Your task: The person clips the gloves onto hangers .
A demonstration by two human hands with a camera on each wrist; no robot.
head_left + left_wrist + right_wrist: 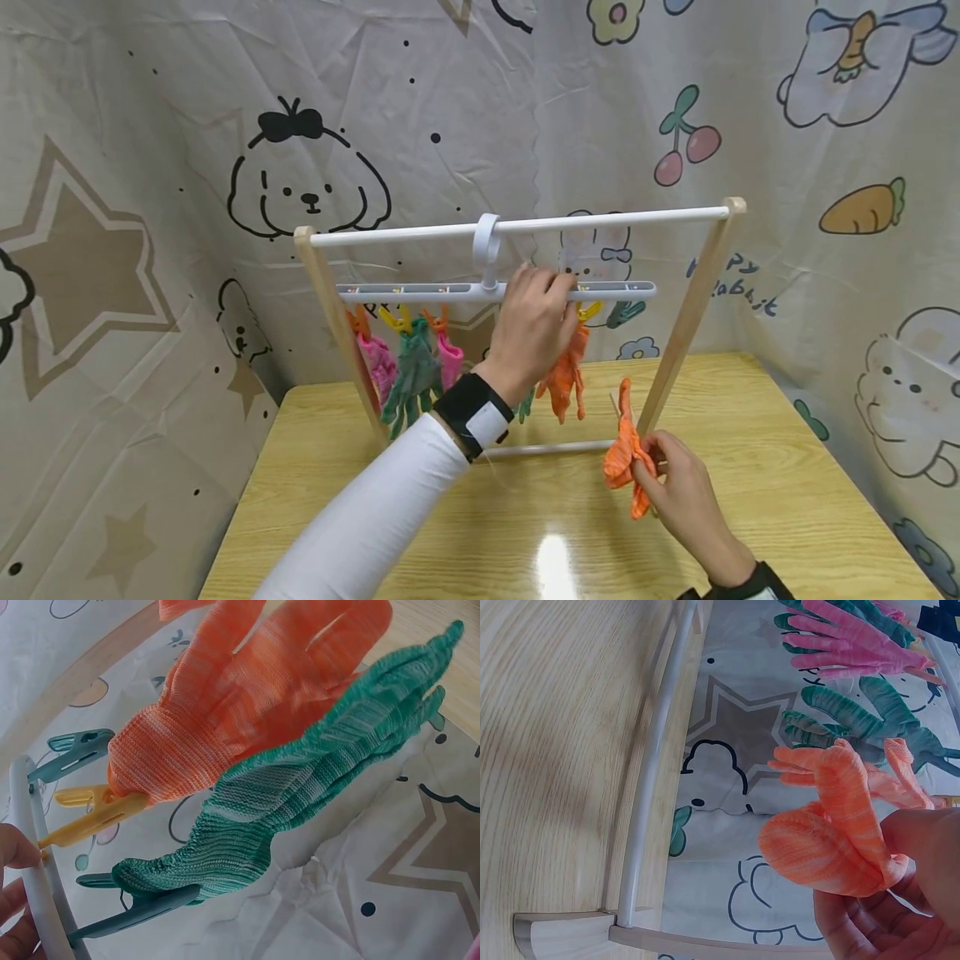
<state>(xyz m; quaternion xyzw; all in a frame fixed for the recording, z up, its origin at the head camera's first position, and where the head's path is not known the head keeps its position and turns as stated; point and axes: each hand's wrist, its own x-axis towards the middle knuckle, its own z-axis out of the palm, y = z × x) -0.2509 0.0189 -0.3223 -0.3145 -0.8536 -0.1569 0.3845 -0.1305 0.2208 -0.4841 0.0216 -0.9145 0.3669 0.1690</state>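
Note:
My left hand grips the white clip hanger right of its middle, fingers curled over the bar. In the left wrist view, an orange glove hangs from a yellow clip by its cuff, and a green glove from a teal clip. Another teal clip at the hanger's end holds nothing. Low at the right, my right hand pinches a second orange glove, bunched up, between thumb and fingers. Its folded part sticks out past the fingertips in the right wrist view.
The hanger's ring hook loops over the white top rod of a wooden-legged rack. On the left hang pink gloves and a green glove. Below is a wooden table, with a printed cloth behind.

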